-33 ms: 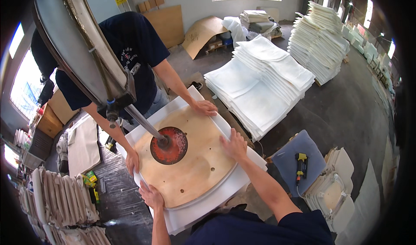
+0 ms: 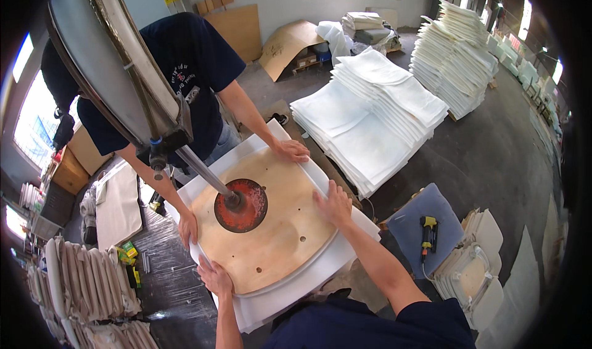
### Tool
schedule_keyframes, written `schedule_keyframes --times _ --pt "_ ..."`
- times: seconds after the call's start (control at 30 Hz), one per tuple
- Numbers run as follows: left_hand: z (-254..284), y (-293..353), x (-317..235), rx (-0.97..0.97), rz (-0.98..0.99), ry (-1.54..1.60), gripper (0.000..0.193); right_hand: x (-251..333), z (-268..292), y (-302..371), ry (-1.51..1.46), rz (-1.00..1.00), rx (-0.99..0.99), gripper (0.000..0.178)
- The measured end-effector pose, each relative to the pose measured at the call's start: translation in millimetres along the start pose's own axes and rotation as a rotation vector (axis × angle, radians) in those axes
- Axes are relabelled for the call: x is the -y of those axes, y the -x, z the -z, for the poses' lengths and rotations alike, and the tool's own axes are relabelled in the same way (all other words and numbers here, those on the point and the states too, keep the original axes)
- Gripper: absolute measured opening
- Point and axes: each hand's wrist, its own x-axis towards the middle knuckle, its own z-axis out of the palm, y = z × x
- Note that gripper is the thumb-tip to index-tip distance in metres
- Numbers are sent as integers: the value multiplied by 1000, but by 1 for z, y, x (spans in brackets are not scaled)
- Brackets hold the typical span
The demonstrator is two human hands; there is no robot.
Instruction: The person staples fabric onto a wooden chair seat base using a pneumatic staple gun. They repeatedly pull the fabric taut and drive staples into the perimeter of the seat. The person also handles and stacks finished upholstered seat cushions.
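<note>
A curved plywood panel with several small holes lies on a white foam sheet. A round red press plate on a metal rod rests on the panel. My left hand lies against the panel's near left edge, fingers stretched over the foam at its side. At the right edge my right hand presses down, fingers extended, touching panel and foam. Opposite me, a person in a dark shirt sets one hand on the far edge and the other on the left edge.
The large press arm slants down from the upper left. Stacks of white foam sheets stand at the far right. A yellow and black power tool lies on a blue-grey pad. Padded beige pieces are stacked at the lower left.
</note>
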Motion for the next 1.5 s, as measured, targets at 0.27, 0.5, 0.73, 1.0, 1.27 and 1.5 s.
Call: schedule_keyframes --times 0.27,0.5,0.73,1.0,1.27,1.5 --pt "-4 -10 11 14 -107 -58 62 3 2 -6 87 -2 121 98" --pt "2 -13 1 44 -149 -88 60 0 5 -7 55 -42 163 101" --pt "0 -23 7 41 -228 -78 59 -5 -1 -2 58 -9 105 98" --pt "4 -40 9 70 -338 -5 58 -6 -6 11 97 20 56 94" --pt "3 -44 9 69 -344 -11 58 -9 -11 13 59 13 34 95" --pt "-1 -37 12 26 -358 -21 58 -11 -8 10 18 10 40 95"
